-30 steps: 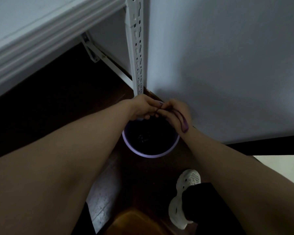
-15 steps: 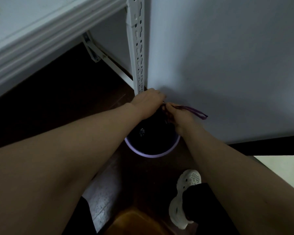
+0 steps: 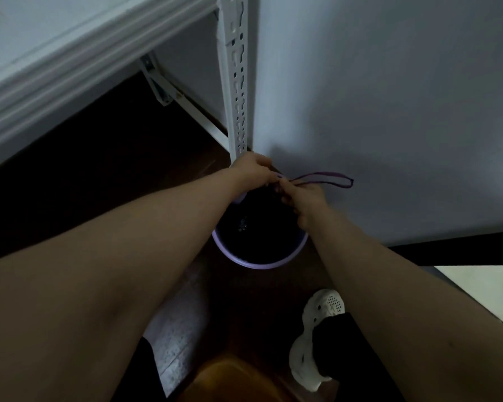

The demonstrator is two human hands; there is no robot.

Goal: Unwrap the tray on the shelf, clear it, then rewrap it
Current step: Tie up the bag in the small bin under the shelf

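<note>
Both my hands meet above a lilac waste bin (image 3: 259,264) lined with a dark bag, which stands on the dark floor by the shelf post. My left hand (image 3: 251,169) has its fingers curled at the bag's top edge. My right hand (image 3: 301,198) pinches a purple drawstring loop (image 3: 325,179) that stretches out to the right against the wall. A small shiny scrap (image 3: 242,224) lies inside the bin. The tray is not in view.
A white metal shelf post (image 3: 237,82) with slots rises just behind the bin, and the shelf edge (image 3: 55,62) crosses the upper left. A pale wall (image 3: 389,97) fills the right. A white perforated shoe (image 3: 317,338) and an orange object (image 3: 233,381) sit near my feet.
The purple loop, which hung down by my right hand a second ago, is now pulled out farther to the right. Both hands stay together above the bin.
</note>
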